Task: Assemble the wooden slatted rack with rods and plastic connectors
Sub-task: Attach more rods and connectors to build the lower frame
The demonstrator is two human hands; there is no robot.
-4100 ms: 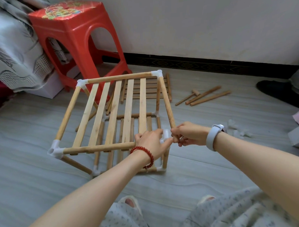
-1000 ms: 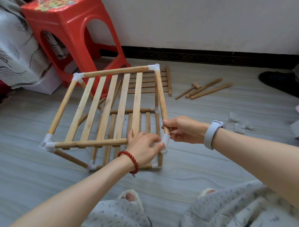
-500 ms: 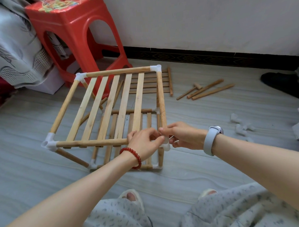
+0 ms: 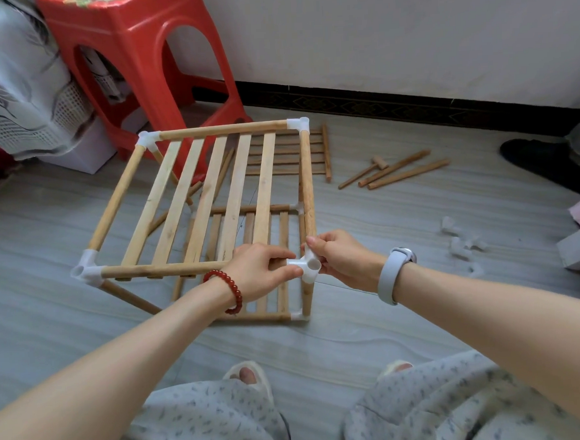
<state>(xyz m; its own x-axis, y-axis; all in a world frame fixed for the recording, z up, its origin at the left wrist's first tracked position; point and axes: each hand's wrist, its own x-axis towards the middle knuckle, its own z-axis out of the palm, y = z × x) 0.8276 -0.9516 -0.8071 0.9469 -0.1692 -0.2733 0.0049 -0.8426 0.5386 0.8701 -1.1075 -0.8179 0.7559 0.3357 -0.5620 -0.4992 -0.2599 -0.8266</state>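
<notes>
Both my arms reach forward over the floor (image 4: 419, 314) to the rack (image 4: 211, 190), which stands just ahead of my feet. My left hand (image 4: 261, 271) pinches the front rod's end at the near-right connector (image 4: 309, 265); my right hand (image 4: 343, 260) grips that white connector from the right, fingers curled around it.

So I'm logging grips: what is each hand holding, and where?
Left hand pinches the near-right corner connector at its left socket; right hand grips the side rod just above it.
</notes>
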